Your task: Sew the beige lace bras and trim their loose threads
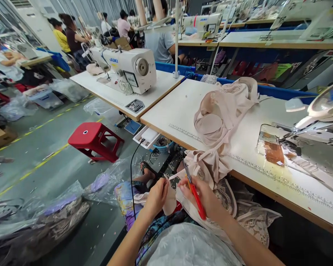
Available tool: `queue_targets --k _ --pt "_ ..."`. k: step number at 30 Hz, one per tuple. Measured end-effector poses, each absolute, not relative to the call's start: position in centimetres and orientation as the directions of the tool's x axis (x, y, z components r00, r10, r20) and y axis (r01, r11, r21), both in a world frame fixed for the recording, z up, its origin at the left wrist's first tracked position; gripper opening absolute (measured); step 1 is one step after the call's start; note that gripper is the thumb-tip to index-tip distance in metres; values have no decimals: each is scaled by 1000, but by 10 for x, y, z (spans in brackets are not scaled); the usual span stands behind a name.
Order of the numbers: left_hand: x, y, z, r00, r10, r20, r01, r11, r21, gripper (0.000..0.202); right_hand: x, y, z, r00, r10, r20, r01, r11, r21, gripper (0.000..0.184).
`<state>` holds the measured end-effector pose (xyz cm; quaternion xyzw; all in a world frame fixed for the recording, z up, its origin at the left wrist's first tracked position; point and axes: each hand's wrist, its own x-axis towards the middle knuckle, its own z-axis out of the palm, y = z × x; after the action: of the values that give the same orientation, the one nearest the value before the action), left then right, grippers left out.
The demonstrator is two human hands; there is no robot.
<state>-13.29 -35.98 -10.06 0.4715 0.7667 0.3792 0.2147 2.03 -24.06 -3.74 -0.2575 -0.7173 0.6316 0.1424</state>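
Observation:
Above my lap, my left hand [157,195] is closed on the edge of a beige fabric piece [170,201], pinching it between thumb and fingers. My right hand [204,194] grips red-handled scissors [195,197], their metal blades pointing up and away from me. A narrow beige strip runs from the left fingers toward the right hand. Beige lace-trimmed garments [224,195] hang over my lap beside the right hand and lead up to a heap of the same fabric [219,107] on the white table [172,107].
At right a sewing machine [316,147] sits on this table; another white machine [127,66] stands on the neighbouring table. A red stool [90,135] and plastic bags [108,181] are on the floor at left. A black cable [131,173] hangs near my left hand. Several people work farther back.

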Motion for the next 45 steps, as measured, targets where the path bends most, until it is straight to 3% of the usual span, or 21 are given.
queue_targets --k 4,9,15,20,24,26,31,34,38,45 --pt "-129 -373 -108 -394 919 -32 569 271 776 22 62 -268 -76 -833 427 -352 385 -10 -923 26" --pt "-120 -380 -107 -340 938 -70 564 263 783 23 71 -276 -110 -779 416 -469 556 112 -824 35" --pt "-111 -379 -101 -381 911 -155 472 336 815 27 51 -281 -110 -782 480 -396 499 104 -860 42" --pt "-109 -379 -92 -455 863 -218 255 361 897 31 49 -287 -103 -778 501 -379 447 18 -894 49" --pt "-105 -379 -77 -403 886 -227 123 299 946 30 51 -277 -77 -681 729 -75 358 241 -902 25" --pt "-101 -378 -69 -357 903 -238 55 274 960 31 49 -270 -65 -685 728 -6 291 267 -919 18" --pt "-92 -375 -55 -332 910 -248 -5 261 965 35 41 -262 -65 -756 594 -277 239 -143 -960 26" --pt "-90 -374 -53 -340 906 -251 -20 260 966 37 40 -263 -72 -741 579 -339 230 -255 -939 30" --pt "-89 -376 -57 -343 895 -285 -55 283 957 39 41 -264 -69 -741 585 -330 232 -239 -943 27" --pt "-87 -375 -60 -363 872 -330 -102 314 944 41 41 -266 -51 -735 647 -201 277 16 -961 16"
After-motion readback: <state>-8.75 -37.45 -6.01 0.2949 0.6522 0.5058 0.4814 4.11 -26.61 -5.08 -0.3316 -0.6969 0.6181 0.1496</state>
